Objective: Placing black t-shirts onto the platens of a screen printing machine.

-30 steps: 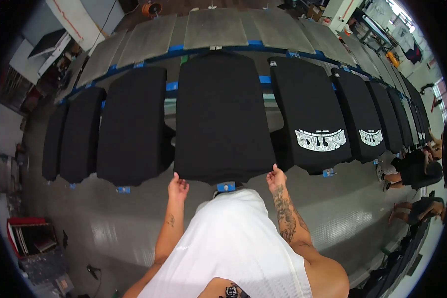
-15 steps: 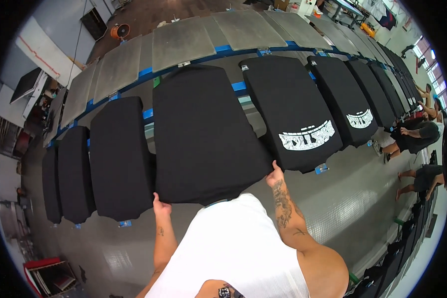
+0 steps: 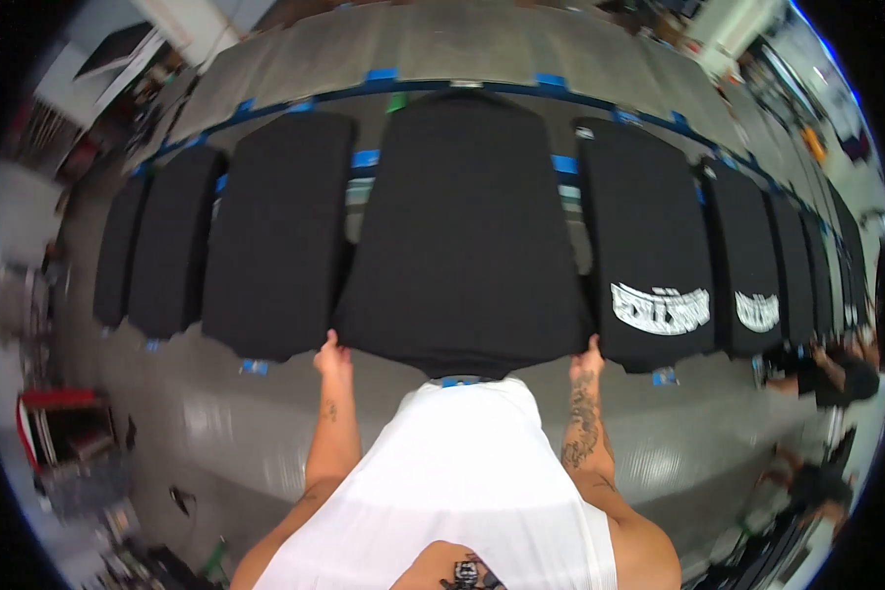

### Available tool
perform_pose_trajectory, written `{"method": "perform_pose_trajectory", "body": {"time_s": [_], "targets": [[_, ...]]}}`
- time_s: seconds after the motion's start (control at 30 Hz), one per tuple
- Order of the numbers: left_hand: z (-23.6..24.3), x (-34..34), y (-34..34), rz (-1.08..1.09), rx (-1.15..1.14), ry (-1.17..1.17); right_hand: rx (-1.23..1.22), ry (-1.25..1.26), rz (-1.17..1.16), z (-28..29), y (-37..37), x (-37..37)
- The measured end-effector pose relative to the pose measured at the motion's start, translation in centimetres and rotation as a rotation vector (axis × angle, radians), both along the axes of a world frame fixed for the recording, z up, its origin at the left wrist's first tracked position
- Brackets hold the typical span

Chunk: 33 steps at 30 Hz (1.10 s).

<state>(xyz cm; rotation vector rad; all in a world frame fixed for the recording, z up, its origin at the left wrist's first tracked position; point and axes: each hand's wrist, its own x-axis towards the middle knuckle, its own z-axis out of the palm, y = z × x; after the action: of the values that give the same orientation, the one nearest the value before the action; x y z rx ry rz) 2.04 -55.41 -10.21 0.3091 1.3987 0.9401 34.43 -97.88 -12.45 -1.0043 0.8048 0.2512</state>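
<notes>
A plain black T-shirt (image 3: 462,236) is spread over the flat board straight in front of me. My left hand (image 3: 333,355) is closed on its near left corner, thumb uppermost. At the near right corner, my right hand (image 3: 587,358) pinches the cloth in the same way. Between my two hands the near edge of the shirt sags a little, and a blue clamp piece (image 3: 459,382) shows under it. Directly to the right lies another black shirt (image 3: 644,216) bearing a curved white print (image 3: 661,310).
More black-covered boards stand to the left (image 3: 277,236) and the right (image 3: 757,236). Behind them runs a blue rail (image 3: 334,105) with bare grey boards (image 3: 452,44) beyond. People (image 3: 836,379) are at the right. A red-edged rack (image 3: 64,398) stands at the left.
My view has turned right, so the boards now sit straighter before me. Both hands keep hold of the T-shirt's near corners, and they look more level with each other.
</notes>
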Motion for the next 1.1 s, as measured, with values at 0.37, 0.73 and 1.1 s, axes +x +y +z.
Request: {"method": "perform_pose_trajectory", "body": {"time_s": [0.37, 0.73, 1.1], "targets": [[0.9, 1.5, -1.7, 0.175, 0.072, -0.049, -0.015, 0.003, 0.003, 2.0, 0.4, 0.1], [0.9, 1.3, -5.3, -0.575, 0.382, 0.781, -1.167, -0.303, 0.65, 4.7, 1.4, -4.0], [8.8, 13.2, 2.3, -1.019, 0.085, 0.125, -0.289, -0.042, 1.046, 12.2, 10.7, 6.9]]}}
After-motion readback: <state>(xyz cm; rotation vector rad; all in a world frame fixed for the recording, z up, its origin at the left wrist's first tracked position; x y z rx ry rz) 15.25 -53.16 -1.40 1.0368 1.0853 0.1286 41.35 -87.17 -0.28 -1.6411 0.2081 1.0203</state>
